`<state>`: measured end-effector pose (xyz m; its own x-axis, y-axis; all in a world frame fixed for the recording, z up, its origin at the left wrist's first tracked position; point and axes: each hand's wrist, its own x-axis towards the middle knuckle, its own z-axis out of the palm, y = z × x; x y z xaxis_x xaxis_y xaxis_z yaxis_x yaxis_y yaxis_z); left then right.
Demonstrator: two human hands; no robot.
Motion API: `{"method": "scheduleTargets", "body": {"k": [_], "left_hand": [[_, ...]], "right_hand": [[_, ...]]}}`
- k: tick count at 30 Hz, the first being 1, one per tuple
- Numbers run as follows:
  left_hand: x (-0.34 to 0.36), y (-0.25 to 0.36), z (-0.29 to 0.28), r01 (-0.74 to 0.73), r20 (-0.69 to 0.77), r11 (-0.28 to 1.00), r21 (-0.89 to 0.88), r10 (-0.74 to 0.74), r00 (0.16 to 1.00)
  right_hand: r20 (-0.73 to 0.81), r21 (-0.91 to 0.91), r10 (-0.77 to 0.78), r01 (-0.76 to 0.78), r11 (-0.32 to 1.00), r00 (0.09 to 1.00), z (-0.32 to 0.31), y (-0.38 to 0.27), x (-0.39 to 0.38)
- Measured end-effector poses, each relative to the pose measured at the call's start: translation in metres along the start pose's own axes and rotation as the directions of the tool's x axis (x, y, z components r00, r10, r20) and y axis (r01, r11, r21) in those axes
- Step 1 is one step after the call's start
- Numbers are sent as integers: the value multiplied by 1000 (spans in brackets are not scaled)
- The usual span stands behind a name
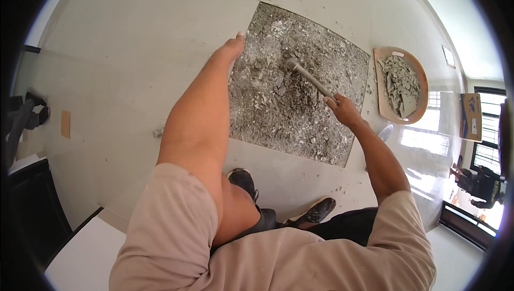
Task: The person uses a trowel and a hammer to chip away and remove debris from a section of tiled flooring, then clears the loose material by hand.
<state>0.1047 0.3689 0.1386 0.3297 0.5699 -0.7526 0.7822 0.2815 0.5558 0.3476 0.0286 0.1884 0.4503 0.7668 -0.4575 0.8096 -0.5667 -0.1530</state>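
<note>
My right hand (345,110) is wrapped round the end of a hammer (316,81) with a long grey handle. Its head lies over the middle of a square patch of broken-up mortar and rubble (316,125), sunk among pale floor tiles. At the patch's left edge, my left hand (232,48) is down by the tile rim with the thumb pointing away from me. Most of its fingers are hidden, and I cannot make out whether anything is in them.
An orange-tan tub (421,85) of grey tile shards stands right of the patch. A cardboard box (471,116) and a person (482,185) are at the far right. A black piece of furniture (40,200) stands at left, near a small tan block (66,124). My shoes (316,209) are close to the near edge.
</note>
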Motion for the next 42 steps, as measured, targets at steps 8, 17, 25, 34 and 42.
{"method": "scheduleTargets", "body": {"k": [8, 17, 25, 34, 42], "left_hand": [[-11, -5, 3, 25, 40, 998, -56, -23, 999], [-19, 2, -2, 8, 43, 998, -65, -5, 999], [-39, -7, -6, -33, -126, 997, -64, 25, 992], [-36, 9, -2, -35, 38, 998, -45, 37, 999], [-37, 16, -22, -47, -51, 997, -68, 43, 998]], "right_hand": [[-119, 919, 83, 78, 387, 989, -6, -111, -81], [-401, 582, -118, 352, 733, 908, 97, -76, -62], [-194, 814, 36, 140, 564, 980, 25, -126, -87], [-105, 463, 49, 6, 886, 993, 120, -66, -44], [52, 13, 102, -102, 995, 993, 20, -35, -47]]}}
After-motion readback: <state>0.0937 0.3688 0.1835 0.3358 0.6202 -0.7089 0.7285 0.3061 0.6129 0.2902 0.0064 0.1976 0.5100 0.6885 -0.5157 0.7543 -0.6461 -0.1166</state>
